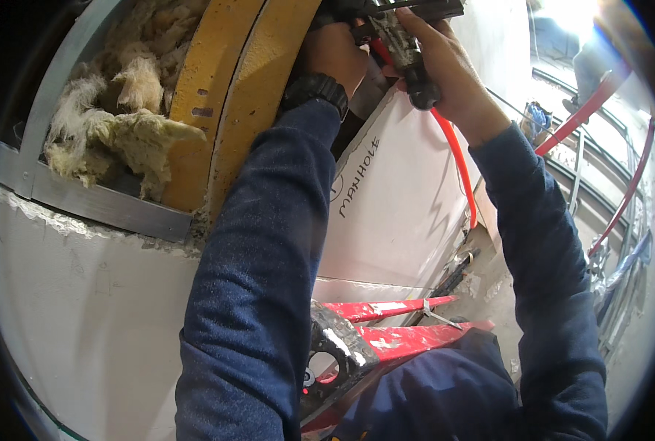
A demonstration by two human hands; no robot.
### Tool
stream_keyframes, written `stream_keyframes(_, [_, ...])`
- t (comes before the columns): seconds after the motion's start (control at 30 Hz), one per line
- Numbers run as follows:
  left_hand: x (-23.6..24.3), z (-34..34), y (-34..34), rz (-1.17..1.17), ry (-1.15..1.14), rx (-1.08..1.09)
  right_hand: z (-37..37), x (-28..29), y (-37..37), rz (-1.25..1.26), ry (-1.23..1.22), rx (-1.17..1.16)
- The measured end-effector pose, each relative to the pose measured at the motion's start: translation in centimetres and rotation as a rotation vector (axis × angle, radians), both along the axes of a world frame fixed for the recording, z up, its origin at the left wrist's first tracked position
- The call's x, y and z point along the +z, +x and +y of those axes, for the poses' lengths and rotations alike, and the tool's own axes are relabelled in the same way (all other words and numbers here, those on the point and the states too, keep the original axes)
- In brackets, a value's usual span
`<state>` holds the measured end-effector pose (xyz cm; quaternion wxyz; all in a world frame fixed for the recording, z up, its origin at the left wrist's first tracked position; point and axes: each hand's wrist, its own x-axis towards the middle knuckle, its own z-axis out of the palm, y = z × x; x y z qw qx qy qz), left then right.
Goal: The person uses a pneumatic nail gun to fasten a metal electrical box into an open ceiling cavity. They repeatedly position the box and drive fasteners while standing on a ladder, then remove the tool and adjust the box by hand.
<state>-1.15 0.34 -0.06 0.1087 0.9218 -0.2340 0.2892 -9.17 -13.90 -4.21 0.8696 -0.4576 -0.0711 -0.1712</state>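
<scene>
Insulation (121, 110) sits at ten o'clock, pipe (228, 95) right of it, tool (401, 37) at twelve, ladder (386, 338) at six

Black power tool (404, 37), held overhead

dark blue speckled knit sleeves on both forearms, left sleeve (257, 279) filling lower centre, right sleeve (544, 250) at right, black wristwatch (314, 90) with chunky strap upper centre, both hands bare, same blue fabric lower right

Construction site, bare drywall (85, 309), exposed insulation (121, 125), metal studs (85, 198), red stepladder (401, 331)
</scene>
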Motion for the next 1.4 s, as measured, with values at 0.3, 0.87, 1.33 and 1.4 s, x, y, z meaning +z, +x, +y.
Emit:
stream_keyframes(0.3, [0.3,0.1,-0.2,-0.055,0.048,-0.027,-3.3,-3.6,0.2,-0.106,-0.170,0.211])
stream_keyframes(0.87, [-0.2,0.2,0.2,-0.011,-0.039,-0.051,-3.5,6.6,-6.4,-0.466,-1.517,-0.997])
stream_keyframes(1.33, [0.2,0.1,-0.2,0.009,-0.023,-0.023,-8.0,12.1,-7.6,-0.176,-1.752,-0.070])
stream_keyframes(1.4, [0.2,0.1,-0.1,0.005,-0.010,-0.010,-7.7,12.4,-6.3,-0.447,-1.866,-0.067])
